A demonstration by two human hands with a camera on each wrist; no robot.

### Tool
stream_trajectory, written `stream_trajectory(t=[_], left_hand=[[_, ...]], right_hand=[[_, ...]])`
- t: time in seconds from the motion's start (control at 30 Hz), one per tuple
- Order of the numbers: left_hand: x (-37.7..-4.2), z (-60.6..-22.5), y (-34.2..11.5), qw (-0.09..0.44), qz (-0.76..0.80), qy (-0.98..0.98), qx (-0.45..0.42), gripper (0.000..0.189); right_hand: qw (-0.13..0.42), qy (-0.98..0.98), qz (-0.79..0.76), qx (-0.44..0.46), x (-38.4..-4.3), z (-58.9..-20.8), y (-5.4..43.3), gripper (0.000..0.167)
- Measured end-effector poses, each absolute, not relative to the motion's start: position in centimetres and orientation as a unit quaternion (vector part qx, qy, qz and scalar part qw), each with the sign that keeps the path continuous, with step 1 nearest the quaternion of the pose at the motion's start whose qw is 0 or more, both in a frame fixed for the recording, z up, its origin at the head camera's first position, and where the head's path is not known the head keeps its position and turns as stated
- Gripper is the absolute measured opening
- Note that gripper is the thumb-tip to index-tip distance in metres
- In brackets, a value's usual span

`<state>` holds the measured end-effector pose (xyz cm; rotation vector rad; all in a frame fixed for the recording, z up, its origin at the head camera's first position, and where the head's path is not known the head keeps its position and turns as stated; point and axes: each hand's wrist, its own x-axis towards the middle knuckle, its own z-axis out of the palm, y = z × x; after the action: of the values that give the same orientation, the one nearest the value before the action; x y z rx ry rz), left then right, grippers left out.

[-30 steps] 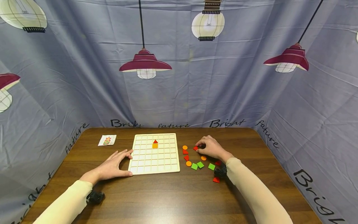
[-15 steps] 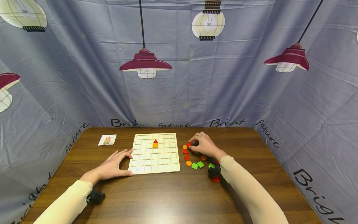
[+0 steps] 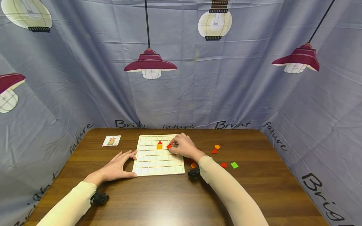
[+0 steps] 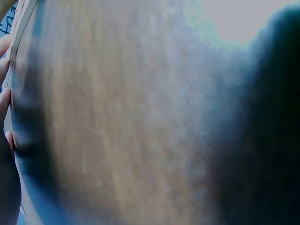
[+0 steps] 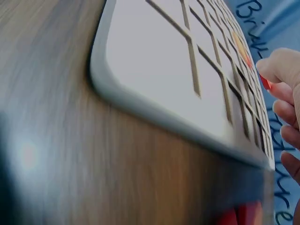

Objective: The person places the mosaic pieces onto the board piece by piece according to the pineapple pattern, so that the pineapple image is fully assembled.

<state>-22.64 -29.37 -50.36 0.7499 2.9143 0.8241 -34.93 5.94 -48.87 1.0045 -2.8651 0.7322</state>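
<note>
Between thumb and fingertips my right hand pinches a small red tile, held over the upper right part of a pale gridded board. In the right wrist view the red tile shows as a sliver between the fingers. To its left on the board, a red triangle sits directly above an orange square. My left hand is spread at the board's left side, thumb at the near corner and fingertips touching the edge higher up. The left wrist view catches only those fingers along the edge.
Right of the board lie loose tiles: orange discs, a red triangle, another red tile and a green one. My right forearm hides others. A card with a small coloured pattern lies at the back left of the wooden table.
My right hand has carried the red tile leftward from the loose tiles to over the board. The left hand keeps its place at the board's edge. The head view has shifted slightly.
</note>
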Motion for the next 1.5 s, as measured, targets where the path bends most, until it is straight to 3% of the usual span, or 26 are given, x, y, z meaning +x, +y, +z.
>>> stream_trajectory(t=[0.4,0.8,1.23,1.5], left_hand=[[-22.8,-50.2,-29.1,0.006,0.268,0.931,0.247,0.063],[-22.8,-50.3,-29.3,0.007,0.267,0.932,0.244,0.063],[-22.7,-50.2,-29.3,-0.002,0.270,0.930,0.249,0.062],[-22.8,-50.3,-29.3,0.004,0.272,0.931,0.242,0.062]], right_hand=[[0.057,-0.927,0.216,0.302,-34.8,-50.0,3.6,0.022],[0.060,-0.937,0.214,0.271,-34.6,-50.0,3.3,0.029],[0.058,-0.933,0.230,0.272,-34.8,-50.1,3.2,0.017],[0.051,-0.934,0.230,0.267,-34.9,-49.7,3.1,0.019]])
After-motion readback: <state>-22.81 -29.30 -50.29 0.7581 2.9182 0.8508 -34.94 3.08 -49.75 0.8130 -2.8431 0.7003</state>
